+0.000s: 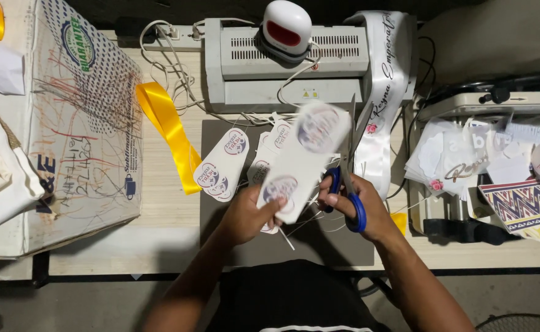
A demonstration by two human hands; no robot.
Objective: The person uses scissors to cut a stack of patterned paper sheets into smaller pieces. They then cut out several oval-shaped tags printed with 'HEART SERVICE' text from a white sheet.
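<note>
Laminator (294, 61), yellow ribbon (168, 126), cardboard box (85, 123)

Bare desktop (159, 237) is left open at the front left. Passage is blocked leftward by the cardboard box (79, 123), behind by the laminator (288, 67), and rightward by what is probably paper clutter (467, 160).

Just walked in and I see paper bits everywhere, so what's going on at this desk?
A person is cutting printed paper. The left hand holds up a white strip with round printed labels, while the right hand works blue-handled scissors along its edge. Cut-out labels lie on the grey mat beneath. A yellow ribbon lies to the left, a laminator behind.
</note>
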